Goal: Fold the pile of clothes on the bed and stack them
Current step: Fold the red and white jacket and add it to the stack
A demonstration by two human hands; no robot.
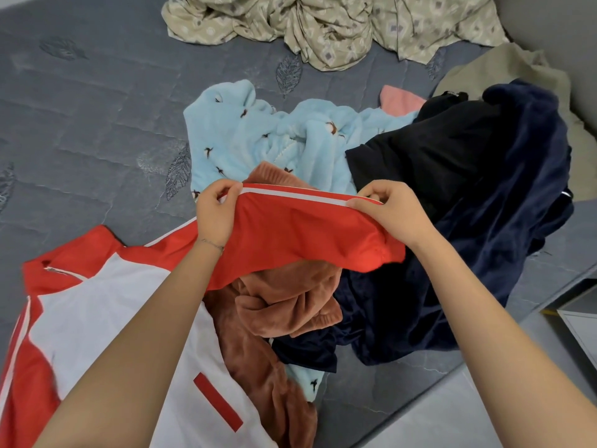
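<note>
From the head view, the left hand (214, 215) and right hand (392, 211) each pinch the white-striped edge of the red sleeve (300, 234), their fingers (371, 193) curled onto the cloth. The sleeve is pulled taut between them, probably to straighten it before it is folded across the jacket. The red-and-white jacket (113, 302) lies flat on the grey quilted bed (80, 124), just left of the unfolded pile: brown fleece (284, 305), light-blue fleece (258, 134), a navy garment (484, 253) and a black garment (436, 150). No basket or box shows, and no folded stack yet.
</note>
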